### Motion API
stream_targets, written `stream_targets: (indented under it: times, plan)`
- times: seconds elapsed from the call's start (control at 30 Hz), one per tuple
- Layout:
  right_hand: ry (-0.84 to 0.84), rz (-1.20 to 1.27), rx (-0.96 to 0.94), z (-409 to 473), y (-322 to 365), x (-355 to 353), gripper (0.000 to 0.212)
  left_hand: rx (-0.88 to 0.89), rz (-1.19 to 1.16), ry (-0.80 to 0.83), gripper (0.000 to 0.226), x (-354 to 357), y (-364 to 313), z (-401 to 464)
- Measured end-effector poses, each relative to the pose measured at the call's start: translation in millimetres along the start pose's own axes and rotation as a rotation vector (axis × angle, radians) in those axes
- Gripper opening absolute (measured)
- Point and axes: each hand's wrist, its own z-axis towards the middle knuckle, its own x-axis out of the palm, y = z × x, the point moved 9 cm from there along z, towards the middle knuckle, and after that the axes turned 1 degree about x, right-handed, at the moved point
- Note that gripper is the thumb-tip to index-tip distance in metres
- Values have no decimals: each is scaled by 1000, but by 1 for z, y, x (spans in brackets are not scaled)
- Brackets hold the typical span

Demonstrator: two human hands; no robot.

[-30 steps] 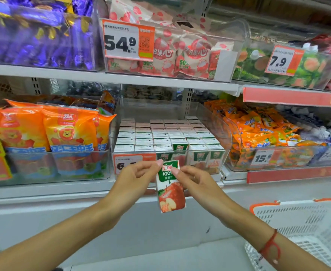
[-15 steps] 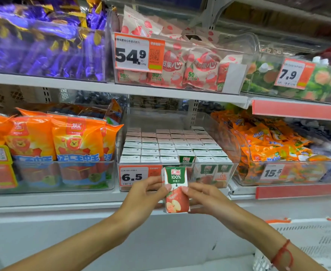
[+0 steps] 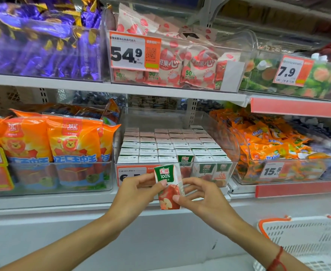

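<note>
Grips have slid down since 1 s ago: L hand [image 3: 135, 192] and R hand [image 3: 205, 200], which then pinched the carton [image 3: 168, 184] at its top corners, now sit lower on its sides. The carton stands closer to upright and higher vs. the bin [image 3: 213, 126].

L hand pinches the carton's left edge, thumb on the front approx. at mid height, fingers behind. R hand clamps the lower right edge, thumb tip on the front by the apple pic, other fingers curled beside and behind.

The carton is off the shelf, in the air between both hands, just in front of the bin, which is packed w/ rows of like cartons. Its green top covers the right end of the 6.5 tag [image 3: 129, 173] on the bin front.

Orange packs [image 3: 72, 145] fill the next bin to the left. A white basket [image 3: 307, 231] w/ orange rim sits bottom right, below the R forearm. A red cord [image 3: 276, 259] circles the R wrist.
</note>
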Motion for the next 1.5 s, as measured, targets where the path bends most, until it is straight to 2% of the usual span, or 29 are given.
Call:
stream_targets:
  times: [0.07,0.13,0.2,0.3,0.4,0.53,0.73,0.83,0.93,1.03,1.13,1.23,1.37,1.43,1.5]
  plan:
    - [-70,-75,-85,-5,10,0,36,-13,-19,12,11,6,0,-1]
    - [-110,-149,-138,-10,16,3,46,-40,-39,-11,16,6,4,-2]
    - [-95,-128,-130,-9,17,6,42,-57,-21,-35,16,1,6,-1]
    - [32,70,0,-3,8,6,33,-34,-8,-12,21,-1,0,0]
    - [232,263,144,-6,2,16,49,8,-30,46,26,5,-11,-3]
    - [390,303,117,-14,10,32,48,63,-73,102,33,10,-16,-5]
    - [221,263,125,-12,9,18,51,6,-26,224,41,13,-11,-2]
    - [37,203,126,-9,5,6,44,2,18,144,27,4,-7,1]
    - [-165,93,113,-9,2,-5,48,14,19,44,15,-3,-5,1]
    - [-239,-36,20,-11,10,-2,51,2,0,-4,12,-2,-4,1]
    - [-179,-28,8,-9,9,4,50,10,5,-36,10,-6,-3,2]
    - [6,120,121,-3,0,9,35,5,3,-15,1,-10,-4,4]
    - [188,283,173,-2,-5,16,30,-18,-34,48,8,-8,-2,6]
    - [221,312,167,-2,-5,21,28,-16,-48,73,10,-6,-3,6]
    - [175,348,157,-2,-5,18,30,-33,-73,84,12,-7,-2,7]
